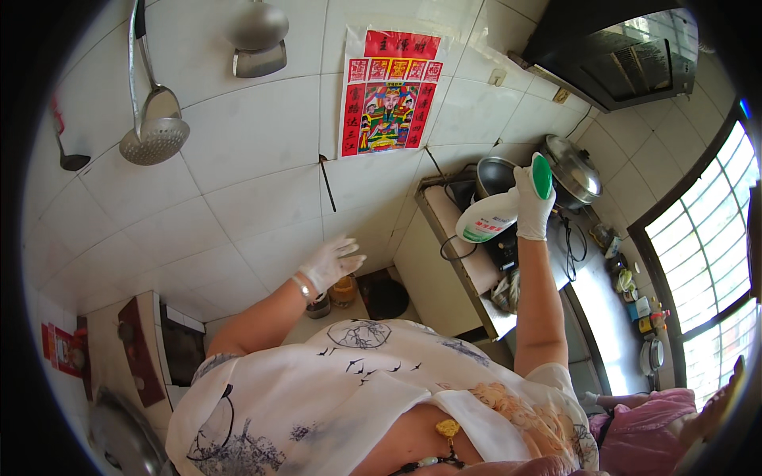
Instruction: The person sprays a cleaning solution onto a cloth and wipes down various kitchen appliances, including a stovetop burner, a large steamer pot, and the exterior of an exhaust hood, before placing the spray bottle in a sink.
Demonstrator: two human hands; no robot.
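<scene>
My right hand (534, 205), in a thin white glove, grips a white spray bottle (489, 217) by its neck, just under the green spray head (542, 176). The bottle is tilted and its label bears writing. It is held up in front of the counter's cookware. My left hand (334, 262), also gloved and with a metal band at the wrist, hangs in the air with its fingers apart and nothing in it. White wall tiles (280, 238) lie behind the left hand.
A lidded steel pot (570, 169) and a dark pan (495, 176) stand on the counter. Ladles (156, 141) and a red poster (390, 92) hang on the wall. A range hood (619, 56) juts out at upper right. Another person in pink (646, 428) stands at lower right.
</scene>
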